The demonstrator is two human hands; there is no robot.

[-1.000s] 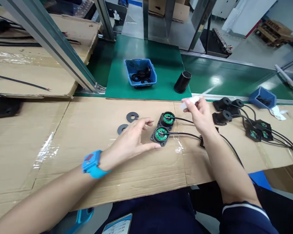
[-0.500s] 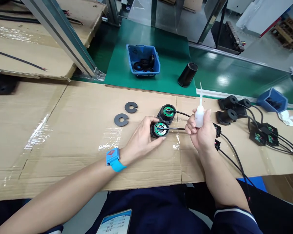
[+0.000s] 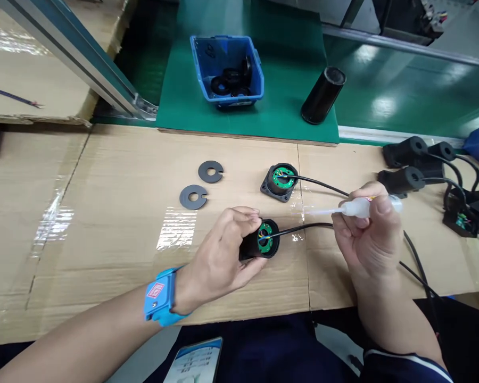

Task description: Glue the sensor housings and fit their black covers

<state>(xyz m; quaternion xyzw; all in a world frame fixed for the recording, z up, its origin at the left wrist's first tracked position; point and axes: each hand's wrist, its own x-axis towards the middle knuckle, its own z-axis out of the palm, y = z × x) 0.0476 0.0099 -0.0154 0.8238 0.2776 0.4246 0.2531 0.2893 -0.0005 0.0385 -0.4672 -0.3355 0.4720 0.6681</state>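
Note:
My left hand [image 3: 227, 244], with a blue strap on its wrist, grips a round black housing [image 3: 248, 249] tilted so that its open end faces right. Inside that end sits a green circuit board [image 3: 265, 238], from which a black cable [image 3: 303, 227] runs right. In my right hand [image 3: 369, 234] is a small white squeeze bottle [image 3: 357, 208], held sideways, its long thin nozzle pointing left and apart from the housing. A second black housing [image 3: 281, 183] with a green board stands upright just behind. Two dark grey slotted rings [image 3: 193, 197] lie flat to the left.
On the green mat, a blue bin [image 3: 227, 69] holds several black rings, and a black cylinder [image 3: 323, 96] stands right of it. Several wired black housings [image 3: 403, 180] sit at the right. A metal post [image 3: 75, 58] rises at the back left.
My left hand has drawn the nearer housing toward me, away from the other, and tilted it. My right hand has tipped the bottle from upright to sideways. The view has moved closer.

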